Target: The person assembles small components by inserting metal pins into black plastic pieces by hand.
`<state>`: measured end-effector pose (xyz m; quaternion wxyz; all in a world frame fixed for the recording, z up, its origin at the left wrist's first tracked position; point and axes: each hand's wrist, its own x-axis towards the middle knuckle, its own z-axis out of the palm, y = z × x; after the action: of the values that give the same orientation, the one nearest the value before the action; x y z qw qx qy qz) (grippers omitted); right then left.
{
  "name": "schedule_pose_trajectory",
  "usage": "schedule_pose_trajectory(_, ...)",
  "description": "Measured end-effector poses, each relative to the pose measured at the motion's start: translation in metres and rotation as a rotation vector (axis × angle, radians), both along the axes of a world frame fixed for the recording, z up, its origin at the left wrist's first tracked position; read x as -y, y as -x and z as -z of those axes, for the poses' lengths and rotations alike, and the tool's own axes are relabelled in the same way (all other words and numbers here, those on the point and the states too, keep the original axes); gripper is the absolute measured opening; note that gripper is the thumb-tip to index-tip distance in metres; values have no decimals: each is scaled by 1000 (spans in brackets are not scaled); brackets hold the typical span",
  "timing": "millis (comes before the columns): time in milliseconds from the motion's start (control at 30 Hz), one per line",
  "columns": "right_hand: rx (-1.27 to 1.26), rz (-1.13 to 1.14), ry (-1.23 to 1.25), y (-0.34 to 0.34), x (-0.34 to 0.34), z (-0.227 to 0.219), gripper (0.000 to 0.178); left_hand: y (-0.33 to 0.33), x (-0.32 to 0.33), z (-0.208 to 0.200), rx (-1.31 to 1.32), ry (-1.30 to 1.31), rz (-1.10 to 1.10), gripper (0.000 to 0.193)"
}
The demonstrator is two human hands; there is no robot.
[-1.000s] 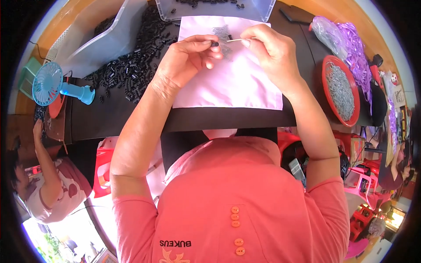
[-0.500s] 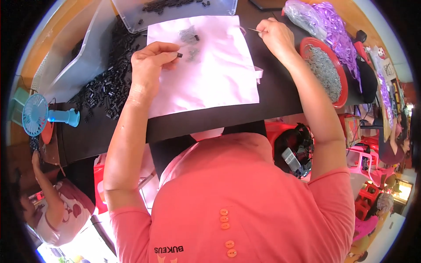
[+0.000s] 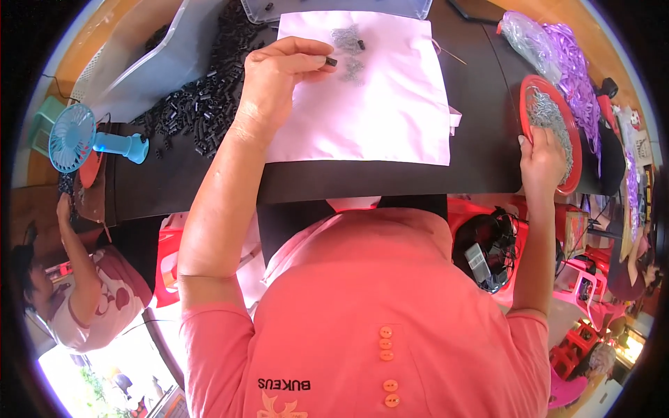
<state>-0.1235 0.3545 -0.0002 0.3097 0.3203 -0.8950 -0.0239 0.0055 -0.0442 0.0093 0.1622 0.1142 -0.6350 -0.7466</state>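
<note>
My left hand (image 3: 275, 80) is closed in a pinch on a small black tube-shaped piece (image 3: 331, 62), held above a pale pink cloth (image 3: 376, 129). On the cloth lie two loose patches of small silvery metal pieces (image 3: 345, 38) and another black piece (image 3: 361, 44). At the right, my right hand (image 3: 542, 161) is at the near left side of a red bowl (image 3: 525, 104) full of small silvery metal pieces (image 3: 554, 115). Its thumb is outside the rim and its fingers curl over it. A thin needle-like stick (image 3: 455, 55) lies on the dark table beside the cloth.
Many black tube pieces (image 3: 202, 111) are heaped left of the cloth, by a translucent bin (image 3: 150, 63). A clear tray (image 3: 390, 7) stands behind. A blue fan (image 3: 73, 138) is at far left, purple strips (image 3: 575, 70) at far right. Another person's arm (image 3: 83, 258) shows at left.
My right hand has let go of the needle-like stick, which now lies on the table, and has moved nearer to me onto the red bowl. My left hand still pinches the black piece. The view has shifted.
</note>
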Motion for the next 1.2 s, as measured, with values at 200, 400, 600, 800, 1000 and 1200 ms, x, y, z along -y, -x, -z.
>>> schedule_pose_trajectory(200,-2,-33,-2,4,25,-6,18,2,9,4,-21,-146,40,22)
schedule_pose_trajectory(400,5,-56,17,13,56,-4,18,4,14,12,-111,-250,101,20)
schedule_pose_trajectory(600,78,-43,5,25,72,-8,21,8,8,14,-160,-71,95,17)
schedule_pose_trajectory(800,62,-152,1,27,105,-28,22,9,4,11,-101,23,-4,18)
schedule_pose_trajectory(1000,409,-634,432,-6,177,-45,10,7,3,12,-142,-107,-23,19)
schedule_pose_trajectory(1200,493,-833,510,-25,232,-38,22,3,3,8,-183,-359,56,20)
